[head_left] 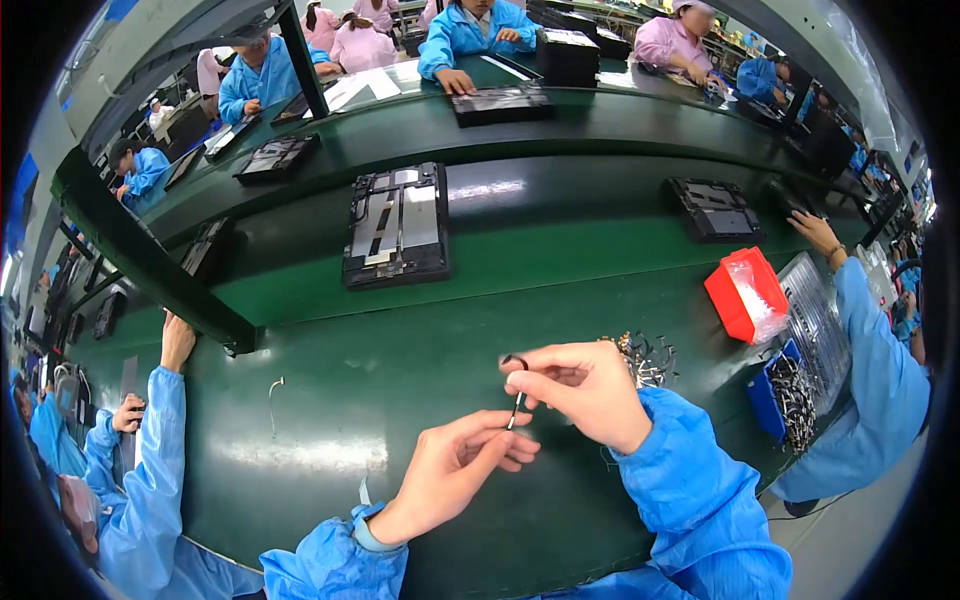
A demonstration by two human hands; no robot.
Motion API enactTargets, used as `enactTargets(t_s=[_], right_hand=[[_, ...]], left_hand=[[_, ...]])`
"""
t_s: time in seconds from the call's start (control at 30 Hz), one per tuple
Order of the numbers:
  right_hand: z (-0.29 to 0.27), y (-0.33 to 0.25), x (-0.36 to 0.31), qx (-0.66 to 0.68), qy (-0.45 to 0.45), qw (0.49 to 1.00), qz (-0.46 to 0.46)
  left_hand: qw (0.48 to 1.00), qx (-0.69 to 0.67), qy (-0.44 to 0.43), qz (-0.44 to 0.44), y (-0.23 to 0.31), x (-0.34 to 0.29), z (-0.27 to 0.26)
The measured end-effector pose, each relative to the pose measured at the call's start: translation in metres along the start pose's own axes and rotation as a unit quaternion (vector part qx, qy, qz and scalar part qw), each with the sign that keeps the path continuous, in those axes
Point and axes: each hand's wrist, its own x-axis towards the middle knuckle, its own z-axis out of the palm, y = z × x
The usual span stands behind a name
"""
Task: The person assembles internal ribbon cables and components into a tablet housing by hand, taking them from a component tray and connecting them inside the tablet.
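Note:
Between my two hands, above the green bench [300,490], is a thin, small black cable-like part [518,398] with a pale section. My right hand [585,385] pinches its upper end, where a dark loop curls over the fingertips. The lower end sits between the thumb and fingers of my left hand [460,470]. A blue band [368,527] circles my left wrist. Just beyond my right hand lies a loose pile of small metallic and black cable parts [650,362], partly hidden by that hand.
A red bin [730,300] with clear bags, a blue bin [770,400] of small parts and a clear tray [822,325] stand at right. Opened flat devices [425,215] lie on the line ahead. A thin wire [272,405] lies left. Co-workers' arms [165,440] flank me; a green post [150,260] rises front left.

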Motion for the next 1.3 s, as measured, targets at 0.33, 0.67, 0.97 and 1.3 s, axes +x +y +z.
enactTargets(t_s=[0.33, 0.67, 0.97, 1.3], right_hand=[[0.001, 0.005, -0.008, -0.351, 0.022, 0.812, -0.466], [-0.004, -0.015, -0.020, -0.426, 0.068, 0.784, -0.446], [-0.001, -0.010, -0.020, -0.405, 0.043, 0.774, -0.484], [-0.029, -0.030, -0.030, -0.362, 0.054, 0.840, -0.401]], left_hand=[[0.965, 0.184, 0.123, 0.139, 0.003, -0.006, 0.008], [0.964, 0.215, 0.106, 0.118, 0.011, -0.009, 0.015], [0.939, 0.258, 0.098, 0.206, 0.007, -0.016, 0.017], [0.984, 0.081, 0.032, 0.158, -0.007, 0.000, 0.021]])
